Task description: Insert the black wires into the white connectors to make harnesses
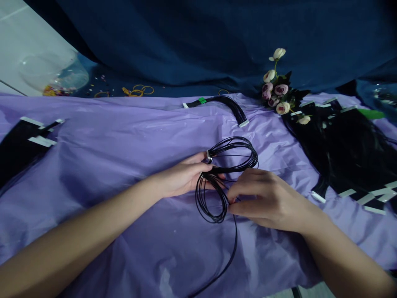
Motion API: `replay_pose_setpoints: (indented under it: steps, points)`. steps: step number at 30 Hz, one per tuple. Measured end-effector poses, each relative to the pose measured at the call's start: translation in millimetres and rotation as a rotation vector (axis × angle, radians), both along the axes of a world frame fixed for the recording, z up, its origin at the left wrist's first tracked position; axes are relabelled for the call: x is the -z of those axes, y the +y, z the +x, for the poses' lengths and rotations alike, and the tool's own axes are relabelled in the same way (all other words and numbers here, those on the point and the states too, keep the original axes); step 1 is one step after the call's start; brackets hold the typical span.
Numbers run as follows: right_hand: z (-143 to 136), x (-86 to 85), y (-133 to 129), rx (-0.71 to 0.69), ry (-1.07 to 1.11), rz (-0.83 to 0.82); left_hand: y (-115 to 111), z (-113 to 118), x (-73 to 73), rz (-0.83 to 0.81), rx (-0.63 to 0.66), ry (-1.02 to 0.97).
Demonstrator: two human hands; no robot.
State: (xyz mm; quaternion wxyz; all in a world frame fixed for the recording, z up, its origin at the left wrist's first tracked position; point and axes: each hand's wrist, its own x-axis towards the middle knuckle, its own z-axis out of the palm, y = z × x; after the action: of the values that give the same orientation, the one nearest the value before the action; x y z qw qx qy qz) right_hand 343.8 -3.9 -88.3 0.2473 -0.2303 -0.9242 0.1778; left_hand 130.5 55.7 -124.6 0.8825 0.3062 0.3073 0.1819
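Observation:
A thin black cable (238,169) is gathered into two loops, one above and one below the grip of my left hand (189,174). The thumb and fingers of that hand pinch the bundle where the loops meet. A small white connector (209,155) pokes out by the thumb. My right hand (263,200) is closed at the right side of the lower loop, its thumb and index finger pinching a strand of the cable. From there a single loose strand runs down toward the front edge.
Purple cloth (124,149) covers the table. A short black ribbon cable (231,105) lies behind my hands. Dark cable bundles with white connectors (356,145) lie right, more (21,145) left. Artificial flowers (281,90), yellow rubber bands (139,90) and a clear container (70,74) are along the back.

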Motion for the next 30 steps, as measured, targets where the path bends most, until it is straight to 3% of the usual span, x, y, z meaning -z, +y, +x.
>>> replay_pose_setpoints:
  steps: [16, 23, 30]
  points:
    - [8.8, -3.2, 2.7, 0.080, 0.081, -0.031, -1.4, 2.1, -4.6, 0.011, -0.028, 0.043]
    - [3.8, -2.2, -2.0, 0.016, -0.073, 0.023, -1.0, 1.0, -2.1, -0.014, -0.028, 0.009]
    - [1.1, -0.9, -3.5, 0.042, -0.194, 0.072, -0.8, 0.4, -1.4, -0.023, -0.030, 0.011]
